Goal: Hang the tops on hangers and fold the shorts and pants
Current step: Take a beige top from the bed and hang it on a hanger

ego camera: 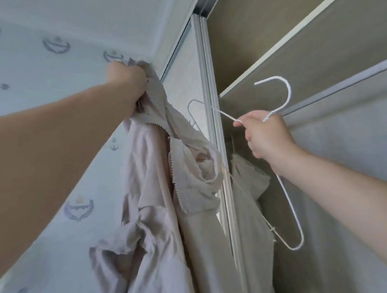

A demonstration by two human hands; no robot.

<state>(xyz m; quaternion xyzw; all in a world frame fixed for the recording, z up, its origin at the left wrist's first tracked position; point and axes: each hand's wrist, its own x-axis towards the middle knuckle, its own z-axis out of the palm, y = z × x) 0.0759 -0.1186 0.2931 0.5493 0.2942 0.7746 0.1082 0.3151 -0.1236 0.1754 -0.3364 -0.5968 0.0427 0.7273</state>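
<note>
A pale beige top [156,217] with a zigzag-edged hem hangs bunched in front of me. My left hand [128,82] grips its upper edge high up, near the wall and ceiling corner. My right hand [265,134] holds a white wire hanger [293,210] by its neck, hook pointing up. One hanger arm runs left behind the fabric; the other bends down to the right, bare. Part of the top drapes over the left hanger arm.
An open wardrobe [318,46] with a beige interior and a shelf edge fills the right side. Its sliding door frame [208,76] stands upright between my hands. Another pale garment [249,199] hangs inside. Patterned wallpaper [32,54] covers the left wall.
</note>
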